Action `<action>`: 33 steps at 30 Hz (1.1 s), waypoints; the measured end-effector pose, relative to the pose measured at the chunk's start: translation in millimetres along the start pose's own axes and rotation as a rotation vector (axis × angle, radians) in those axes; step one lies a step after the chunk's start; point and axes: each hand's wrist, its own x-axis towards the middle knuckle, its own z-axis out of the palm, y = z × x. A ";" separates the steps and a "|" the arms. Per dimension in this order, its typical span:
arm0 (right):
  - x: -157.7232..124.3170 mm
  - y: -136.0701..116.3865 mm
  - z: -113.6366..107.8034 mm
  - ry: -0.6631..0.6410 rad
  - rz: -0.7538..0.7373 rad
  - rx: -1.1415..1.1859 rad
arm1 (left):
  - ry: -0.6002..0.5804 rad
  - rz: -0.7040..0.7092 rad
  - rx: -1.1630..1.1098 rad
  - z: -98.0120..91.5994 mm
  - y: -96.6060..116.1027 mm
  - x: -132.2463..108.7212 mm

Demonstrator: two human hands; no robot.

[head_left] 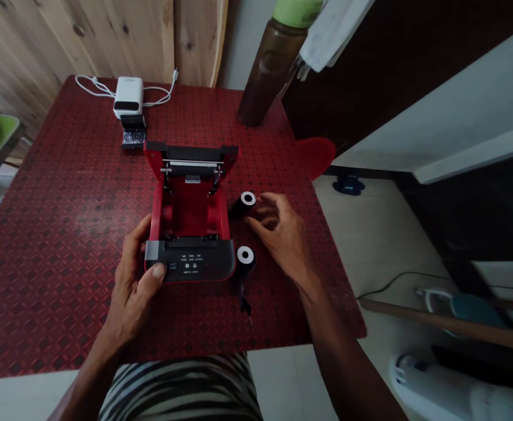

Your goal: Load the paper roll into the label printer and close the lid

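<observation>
A small red and black label printer [190, 260] sits on the table with its lid [190, 153] raised and its red inner bay [189, 207] bare. My left hand [136, 280] grips the printer's near left corner, thumb on the black front panel and fingers along the side. Just right of the printer, a dark roll with a white core [244, 203] lies close to my right hand [283, 228]. That hand's thumb and fingers are curved and apart beside the roll; contact is unclear. Nearer me is a second dark roll [245, 257] with a loose tail of film.
At the back of the red patterned table [72, 280] are a white power bank [129, 96] with a white cable and a small black item [133, 131]. A green-capped brown bottle [269, 70] stands at the far right edge. A red stool [320, 156] is beyond it.
</observation>
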 end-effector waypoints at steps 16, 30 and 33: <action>-73.6 -17.2 -13.8 -0.152 -0.130 -0.013 | -0.005 0.034 -0.077 5.5 -4.3 -1.9; -8.2 -144.3 12.8 -0.394 -0.789 -0.663 | -0.045 -0.012 -0.147 7.6 -7.8 -4.2; -3.2 -145.0 28.0 -0.439 -0.730 -0.743 | -0.052 -0.022 -0.171 8.6 -8.1 -5.4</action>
